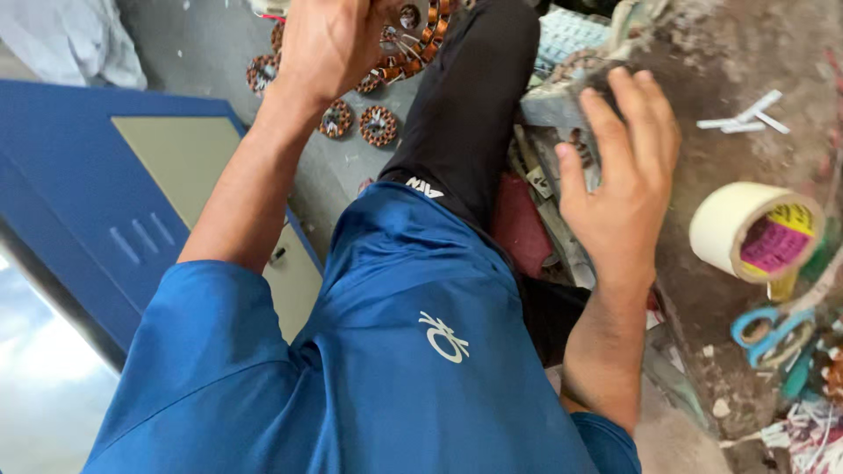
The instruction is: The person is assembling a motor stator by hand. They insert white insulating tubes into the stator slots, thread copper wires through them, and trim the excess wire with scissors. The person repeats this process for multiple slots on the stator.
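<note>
The left hand (327, 44) gripped a copper-wound stator (413, 39), probably heavy and rigid, best held by its rim; the right hand (619, 175) lay spread on clutter.

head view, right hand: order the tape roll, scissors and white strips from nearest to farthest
From the right hand:
1. Tape roll, just to its right on the dirty bench.
2. White strips, up and to the right, near the bench's far side.
3. Scissors, blue handles, lower right by the bench edge.
The roll and strips are fairly close to call.
</note>
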